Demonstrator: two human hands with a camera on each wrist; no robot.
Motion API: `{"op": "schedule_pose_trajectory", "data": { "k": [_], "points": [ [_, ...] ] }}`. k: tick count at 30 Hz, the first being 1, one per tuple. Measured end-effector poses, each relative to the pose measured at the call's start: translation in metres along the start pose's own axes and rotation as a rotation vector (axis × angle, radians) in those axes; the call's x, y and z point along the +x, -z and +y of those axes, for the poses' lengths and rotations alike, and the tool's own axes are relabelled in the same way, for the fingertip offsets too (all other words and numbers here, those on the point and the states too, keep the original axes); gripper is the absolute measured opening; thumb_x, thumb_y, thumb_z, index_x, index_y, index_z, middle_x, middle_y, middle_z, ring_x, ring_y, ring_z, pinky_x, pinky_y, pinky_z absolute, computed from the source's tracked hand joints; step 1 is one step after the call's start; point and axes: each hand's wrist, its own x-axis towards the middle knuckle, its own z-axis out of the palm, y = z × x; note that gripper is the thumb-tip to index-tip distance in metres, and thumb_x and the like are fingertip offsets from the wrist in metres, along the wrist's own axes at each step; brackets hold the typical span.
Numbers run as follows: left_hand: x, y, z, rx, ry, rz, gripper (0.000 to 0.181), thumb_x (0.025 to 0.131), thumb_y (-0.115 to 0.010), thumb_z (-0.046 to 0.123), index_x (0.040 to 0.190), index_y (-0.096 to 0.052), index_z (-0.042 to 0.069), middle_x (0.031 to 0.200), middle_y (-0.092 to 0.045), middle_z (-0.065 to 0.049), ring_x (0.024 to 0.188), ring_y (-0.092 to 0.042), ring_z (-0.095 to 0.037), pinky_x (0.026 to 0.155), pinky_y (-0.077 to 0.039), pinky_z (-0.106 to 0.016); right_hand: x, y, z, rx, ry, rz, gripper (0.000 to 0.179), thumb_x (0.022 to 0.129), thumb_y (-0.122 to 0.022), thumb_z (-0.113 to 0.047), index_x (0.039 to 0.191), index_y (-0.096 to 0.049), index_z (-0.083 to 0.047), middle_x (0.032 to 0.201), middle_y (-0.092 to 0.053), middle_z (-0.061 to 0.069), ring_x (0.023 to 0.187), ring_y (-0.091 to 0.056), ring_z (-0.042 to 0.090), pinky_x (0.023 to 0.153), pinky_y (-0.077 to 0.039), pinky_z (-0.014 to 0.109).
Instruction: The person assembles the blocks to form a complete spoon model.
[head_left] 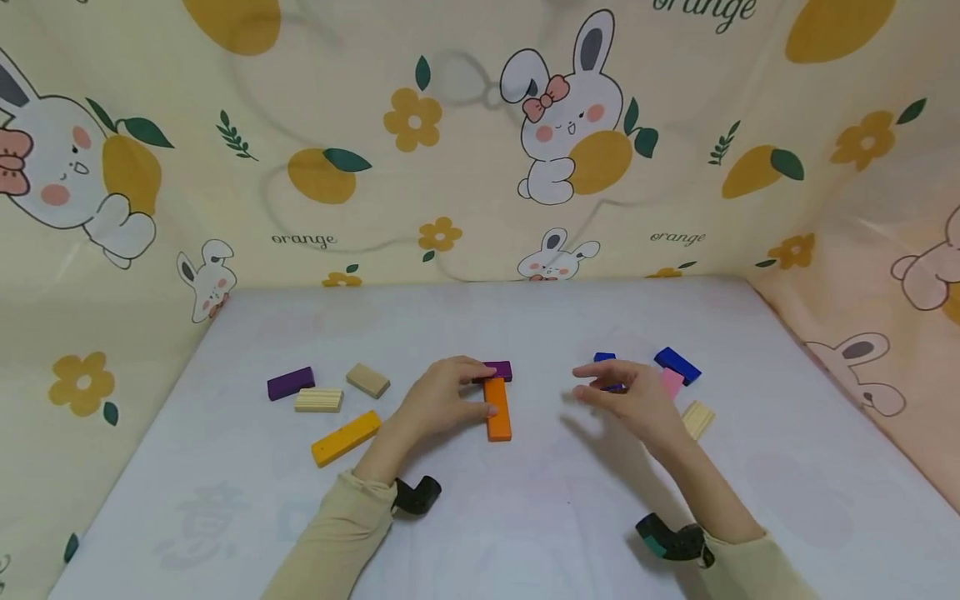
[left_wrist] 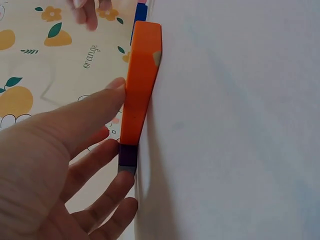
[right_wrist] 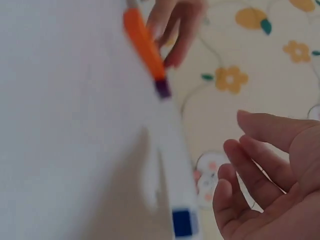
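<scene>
My left hand (head_left: 435, 400) is at an orange wooden block (head_left: 498, 421) lying lengthwise on the table. The thumb touches this block, and the fingertips reach a purple block (head_left: 502, 372) set crosswise at its far end. In the left wrist view the thumb lies along the side of the orange block (left_wrist: 142, 75), the other fingers loosely bent near the purple block (left_wrist: 128, 155). My right hand (head_left: 633, 400) hovers over the table with its fingers apart and nothing between them. A blue block (head_left: 604, 357) is partly hidden behind it; a pink block (head_left: 672, 381) lies beside it.
On the left lie another purple block (head_left: 291, 383), a ridged plain wood block (head_left: 318, 401), a smooth plain one (head_left: 367, 380) and a yellow-orange block (head_left: 347, 438). Far right are a second blue block (head_left: 678, 366) and a ridged wood block (head_left: 699, 419). Patterned cloth (head_left: 465, 192) walls the table.
</scene>
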Motion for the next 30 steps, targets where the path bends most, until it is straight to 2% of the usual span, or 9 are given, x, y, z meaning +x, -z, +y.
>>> {"op": "schedule_pose_trajectory", "data": {
  "k": [4,7,12,15,17,20,22,30],
  "points": [
    [-0.001,0.001,-0.002,0.04,-0.032,-0.008,0.048,0.085,-0.079,0.033,0.128,-0.068,0.015,0.131,-0.059,0.0,0.125,-0.049,-0.023,0.105,-0.038,-0.042,0.009,0.022,0.018,-0.07,-0.028,0.008,0.036,0.084,-0.08,-0.03,0.113,-0.074,-0.009,0.1,-0.069,0.007,0.096,-0.058,0.024,0.065,-0.049,0.028],
    [-0.002,0.001,-0.003,0.062,-0.049,-0.012,0.045,0.086,-0.078,0.034,0.125,-0.07,0.014,0.132,-0.058,0.0,0.126,-0.047,-0.025,0.105,-0.038,-0.046,0.018,0.034,0.031,-0.12,-0.041,-0.01,0.044,0.082,-0.082,-0.034,0.118,-0.071,-0.012,0.109,-0.066,0.009,0.101,-0.059,0.026,0.071,-0.052,0.031],
    [-0.003,0.0,-0.004,0.077,-0.044,-0.016,0.044,0.086,-0.077,0.036,0.124,-0.071,0.015,0.133,-0.056,0.001,0.127,-0.045,-0.025,0.104,-0.039,-0.046,0.033,0.05,0.048,-0.118,0.008,-0.116,0.065,0.077,-0.085,-0.036,0.133,-0.061,-0.013,0.132,-0.056,0.01,0.112,-0.054,0.03,0.083,-0.051,0.033],
    [-0.003,-0.001,-0.004,0.077,-0.037,-0.016,0.044,0.086,-0.077,0.037,0.124,-0.071,0.016,0.133,-0.056,0.002,0.126,-0.046,-0.024,0.104,-0.039,-0.046,0.041,0.057,0.054,-0.123,0.048,-0.181,0.07,0.076,-0.087,-0.032,0.137,-0.057,-0.013,0.14,-0.051,0.007,0.117,-0.05,0.031,0.086,-0.05,0.034],
    [-0.002,-0.001,-0.004,0.077,-0.03,-0.014,0.044,0.086,-0.077,0.037,0.124,-0.071,0.016,0.133,-0.056,0.003,0.126,-0.045,-0.023,0.104,-0.038,-0.046,0.045,0.06,0.058,-0.146,0.069,-0.213,0.072,0.077,-0.086,-0.031,0.138,-0.055,-0.012,0.143,-0.047,0.007,0.118,-0.049,0.033,0.088,-0.05,0.039],
    [-0.001,-0.001,-0.004,0.082,-0.018,-0.015,0.044,0.086,-0.077,0.038,0.124,-0.071,0.017,0.134,-0.056,0.003,0.127,-0.045,-0.023,0.104,-0.038,-0.046,0.051,0.063,0.061,-0.181,0.082,-0.239,0.074,0.077,-0.086,-0.032,0.14,-0.053,-0.012,0.145,-0.046,0.008,0.12,-0.049,0.034,0.092,-0.048,0.049],
    [0.0,-0.001,-0.004,0.089,-0.012,-0.018,0.044,0.086,-0.076,0.039,0.124,-0.071,0.018,0.134,-0.055,0.004,0.127,-0.045,-0.023,0.104,-0.038,-0.045,0.053,0.066,0.064,-0.186,0.075,-0.248,0.074,0.075,-0.087,-0.033,0.138,-0.055,-0.012,0.144,-0.047,0.008,0.119,-0.05,0.033,0.095,-0.047,0.05],
    [0.002,-0.001,-0.005,0.099,-0.026,-0.024,0.045,0.086,-0.077,0.039,0.124,-0.071,0.017,0.133,-0.057,0.003,0.126,-0.047,-0.023,0.104,-0.04,-0.042,0.056,0.068,0.069,-0.177,0.055,-0.267,0.063,0.073,-0.089,-0.028,0.127,-0.062,-0.013,0.129,-0.056,0.01,0.11,-0.051,0.03,0.09,-0.047,0.039]
  ]
}}
